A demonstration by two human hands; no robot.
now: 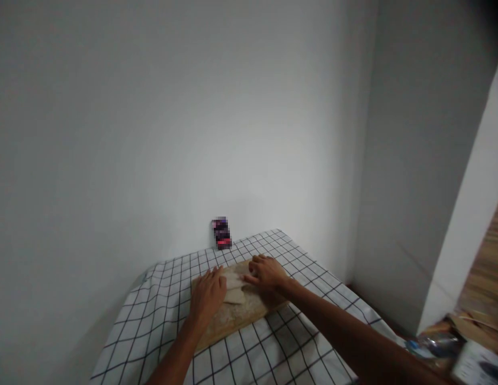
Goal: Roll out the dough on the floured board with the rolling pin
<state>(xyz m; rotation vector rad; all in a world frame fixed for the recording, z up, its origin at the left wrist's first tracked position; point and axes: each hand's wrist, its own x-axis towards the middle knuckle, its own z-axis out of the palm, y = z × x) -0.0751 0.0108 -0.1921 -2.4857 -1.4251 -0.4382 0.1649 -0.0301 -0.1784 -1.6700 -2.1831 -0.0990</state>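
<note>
While the head view is the only one, it shows the work plainly enough: a pale, dough-like sheet (234,296) lies on a wooden board (236,321) at the lower centre of the frame, on the cloth-covered table (164,315). The left hand (209,290) rests at the sheet's left side, fingers bent; the right hand (268,272) is at its upper right, fingers curled. Whether either one pinches the sheet or only presses on it, I cannot tell.

The sheet looks thin, light and soft, so it would probably stretch or tear if pulled from one corner; flat fingers under opposite edges seem the safer hold. The board looks stiff and would be best taken by its ends.

Counted: two hands, one board, one dark, blurred-out upright object (222,233) by the wall at the table's far edge. The sheet may be one folded piece or two overlapping; its seam is unclear. The clutter (445,342) at lower right is too blurred to count.
</note>
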